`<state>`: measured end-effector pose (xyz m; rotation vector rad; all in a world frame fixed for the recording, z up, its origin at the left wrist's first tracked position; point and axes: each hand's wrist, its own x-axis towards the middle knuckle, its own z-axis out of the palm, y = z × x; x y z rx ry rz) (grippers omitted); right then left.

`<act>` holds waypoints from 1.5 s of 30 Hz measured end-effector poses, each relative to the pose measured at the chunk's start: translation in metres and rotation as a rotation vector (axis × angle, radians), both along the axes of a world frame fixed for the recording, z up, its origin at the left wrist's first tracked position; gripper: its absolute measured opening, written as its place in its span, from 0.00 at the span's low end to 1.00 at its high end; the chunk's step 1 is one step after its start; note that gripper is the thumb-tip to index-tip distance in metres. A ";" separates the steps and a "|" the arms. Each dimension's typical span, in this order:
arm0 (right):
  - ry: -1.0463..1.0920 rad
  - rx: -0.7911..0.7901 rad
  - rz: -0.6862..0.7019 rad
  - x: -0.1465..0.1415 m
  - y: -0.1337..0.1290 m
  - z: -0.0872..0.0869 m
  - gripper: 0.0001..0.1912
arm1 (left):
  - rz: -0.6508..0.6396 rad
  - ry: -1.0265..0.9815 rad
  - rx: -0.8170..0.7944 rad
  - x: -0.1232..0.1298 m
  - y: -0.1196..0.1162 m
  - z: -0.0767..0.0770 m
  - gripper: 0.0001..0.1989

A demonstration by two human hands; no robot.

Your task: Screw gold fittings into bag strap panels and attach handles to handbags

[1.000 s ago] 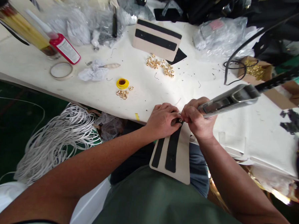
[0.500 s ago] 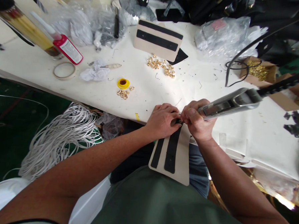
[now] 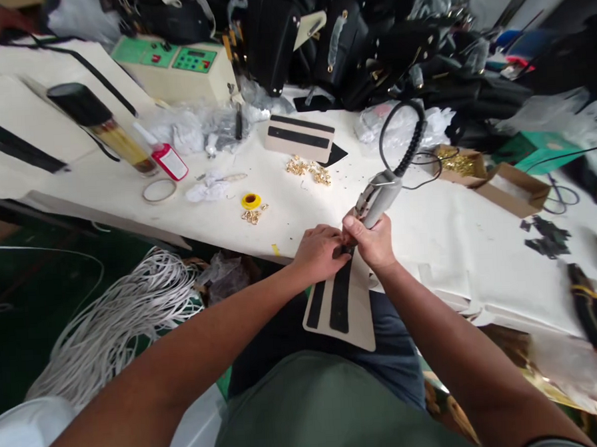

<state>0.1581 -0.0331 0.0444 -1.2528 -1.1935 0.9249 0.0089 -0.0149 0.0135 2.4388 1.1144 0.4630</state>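
My right hand (image 3: 370, 241) is wrapped around a grey electric screwdriver (image 3: 381, 196) with a black coiled cord at its upper end. Its tip points down at the far end of a beige panel (image 3: 359, 314) with black strips, but my fingers hide the exact contact. Closed on that same end, my left hand (image 3: 321, 252) pinches the panel, its fingertips close to those of the right. The panel's near end juts over the table edge above my lap. Beyond my hands lie small gold fittings (image 3: 320, 174) and a second beige panel (image 3: 299, 138) with black strips.
On the white table are a yellow ring (image 3: 250, 200), a tape roll (image 3: 159, 190), a red bottle (image 3: 170, 162) and cardboard boxes (image 3: 513, 189). Pliers (image 3: 594, 308) lie far right. Black bags (image 3: 273, 38) crowd the back. White cord (image 3: 133, 319) hangs at left.
The view has tipped up, showing more of the back. The screwdriver has swung from lying nearly level toward the right to a steeper, more upright slant. Both hands stay at the panel's far end.
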 end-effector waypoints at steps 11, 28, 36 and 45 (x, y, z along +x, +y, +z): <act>-0.831 -0.275 -0.218 0.080 0.008 0.025 0.32 | -0.015 0.078 0.037 0.001 -0.001 0.008 0.22; -0.041 -0.594 -0.190 0.053 -0.192 -0.020 0.37 | 0.278 0.180 0.067 -0.006 -0.031 0.007 0.37; -0.232 -0.592 -0.260 0.041 -0.206 0.003 0.19 | 0.361 -0.106 0.158 -0.039 -0.070 0.024 0.40; -0.611 -0.136 0.598 0.003 -0.103 0.088 0.10 | 0.099 -0.448 -0.395 -0.071 -0.100 0.065 0.23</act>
